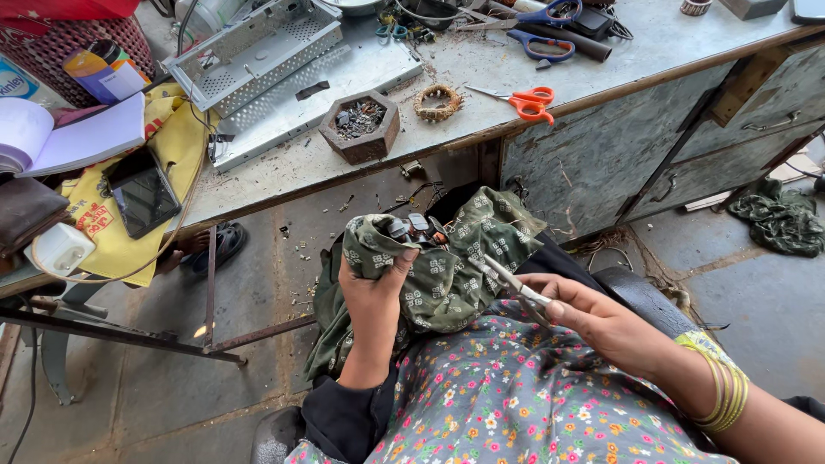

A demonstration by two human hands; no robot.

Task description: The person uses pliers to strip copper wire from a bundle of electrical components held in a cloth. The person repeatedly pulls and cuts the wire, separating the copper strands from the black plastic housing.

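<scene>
1. At the far left of the workbench (pixel 601 73), an open booklet (pixel 77 137), a dark phone (pixel 142 196) on a yellow cloth (pixel 176 146) and a white charger block (pixel 58 249) are seen. These lie well apart from the hands.

2. Further right on the bench, a perforated metal chassis (pixel 258 47), a hexagonal wooden tray of small parts (pixel 359 127), a small wound coil ring (pixel 438 101) and orange-handled scissors (pixel 528 103) are laid out. Blue-handled scissors (pixel 541 43) lie behind them.

3. The left hand (pixel 371 288) is held above the lap. Its fingers are curled closed around a green patterned cloth (pixel 447 275), with the thumb pressed across the top fold. A small dark metal part (pixel 417 228) is cradled in the cloth just above the thumb; what kind of part it is cannot be told.

4. It is judged that the cloth serves as padding. The grip should be kept firm, with the part exposed and turned toward the tool.

5. The right hand (pixel 601 322) is closed on the handles of small pliers (pixel 511 283), thumb on top. The tip is pointed up and left toward the cloth and lies near it; whether the tip is open cannot be told.

6. The tool is best guided slowly and square to the part, so that the cloth is not snagged.

7. At the far right, a second green cloth (pixel 780 219) lies crumpled on the floor.
</scene>
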